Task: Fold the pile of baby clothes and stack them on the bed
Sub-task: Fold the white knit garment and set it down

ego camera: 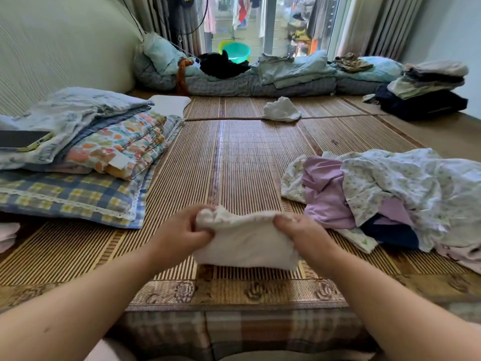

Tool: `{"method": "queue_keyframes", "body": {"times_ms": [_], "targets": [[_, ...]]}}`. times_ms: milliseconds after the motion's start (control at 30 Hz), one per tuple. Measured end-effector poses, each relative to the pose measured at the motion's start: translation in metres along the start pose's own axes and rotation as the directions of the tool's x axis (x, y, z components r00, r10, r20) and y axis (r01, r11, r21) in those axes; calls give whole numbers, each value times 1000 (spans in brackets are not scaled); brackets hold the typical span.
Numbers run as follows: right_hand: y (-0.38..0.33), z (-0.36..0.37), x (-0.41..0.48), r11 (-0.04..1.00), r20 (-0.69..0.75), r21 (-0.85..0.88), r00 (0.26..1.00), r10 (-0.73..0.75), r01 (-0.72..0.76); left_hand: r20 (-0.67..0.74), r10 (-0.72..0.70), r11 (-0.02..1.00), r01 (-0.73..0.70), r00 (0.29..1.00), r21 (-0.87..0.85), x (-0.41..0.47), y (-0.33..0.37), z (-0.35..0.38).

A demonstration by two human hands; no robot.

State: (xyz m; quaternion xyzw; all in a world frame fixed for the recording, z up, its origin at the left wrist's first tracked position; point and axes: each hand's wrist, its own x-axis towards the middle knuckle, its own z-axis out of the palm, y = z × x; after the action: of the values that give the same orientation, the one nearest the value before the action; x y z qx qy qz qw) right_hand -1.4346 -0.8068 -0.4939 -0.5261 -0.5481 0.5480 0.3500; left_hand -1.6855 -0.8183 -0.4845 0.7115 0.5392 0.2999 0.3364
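**White piece mid-fold, pinched at both top corners**

You hold the white garment (247, 243) straight ahead of you, low over the bamboo mat (247, 157) near the bed's front edge. I cannot tell whether its lower hem touches the mat.

- Left hand (182, 231) grips the top left corner and right hand (302, 234) the top right.
- The fingers (201, 234) of both hands are curled and clamped on the cloth, with the thumbs on your side.
- The cloth looks already doubled. Holding it by two corners probably lets it hang square before you lay it down (its weight does the smoothing).

The unfolded pile (390, 194), floral and lilac pieces in a heap, lies just to your right. That puts the next piece a short reach from the right hand. The open strip of mat between the pile and the plaid pillow (73, 196) serves as your folding ground.

Folded blankets (104, 142) sit on that pillow, with a phone (23, 140) on top, out of the working lane.

A small white cloth (282, 109) lies alone farther up the mat. I cannot tell whether it is folded.

The pile is large and no stack is plainly started, so the task looks to be at an early stage.
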Motion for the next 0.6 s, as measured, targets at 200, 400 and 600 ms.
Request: {"method": "queue_keyframes", "body": {"times_ms": [200,400,600], "targets": [[0,-7,48,877,-252,-469,968,-23,-101,-130,-355,924,369,926,99,59,-9,21],[18,10,16,313,192,-926,978,-86,209,368,-74,699,-215,927,682,44,-22,42],[25,23,63,200,251,-948,968,-5,247,303,-144,617,-154,942,772,67,-42,39]]}}
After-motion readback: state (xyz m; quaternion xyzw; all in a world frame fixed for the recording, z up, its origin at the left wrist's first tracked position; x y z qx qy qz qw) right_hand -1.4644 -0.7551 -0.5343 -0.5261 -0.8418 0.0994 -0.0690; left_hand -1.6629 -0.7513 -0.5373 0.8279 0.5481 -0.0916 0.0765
